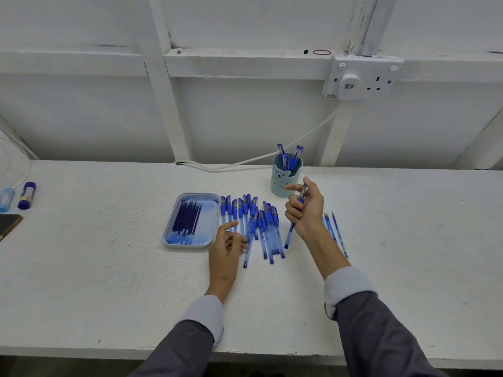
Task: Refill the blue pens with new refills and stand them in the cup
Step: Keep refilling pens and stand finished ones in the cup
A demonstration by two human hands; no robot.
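Note:
My right hand (306,210) grips a blue pen (289,237) upright-tilted, just in front of the pale blue bear cup (280,180), which holds several capped blue pens (292,156). A pile of blue pens (258,224) lies on the white table between my hands. My left hand (226,246) hovers at the pile's left edge with fingers loosely curled and the index finger pointing out, holding nothing. A grey-blue tray (190,244) with several dark blue refills (186,219) sits left of the pile. A few thin used refills (336,232) lie right of my right wrist.
A white cable (245,161) runs along the back of the table to a wall socket (362,77). A blue glue stick (26,195) and a small bottle (6,198) lie at the far left, beside a dark notebook corner (8,225).

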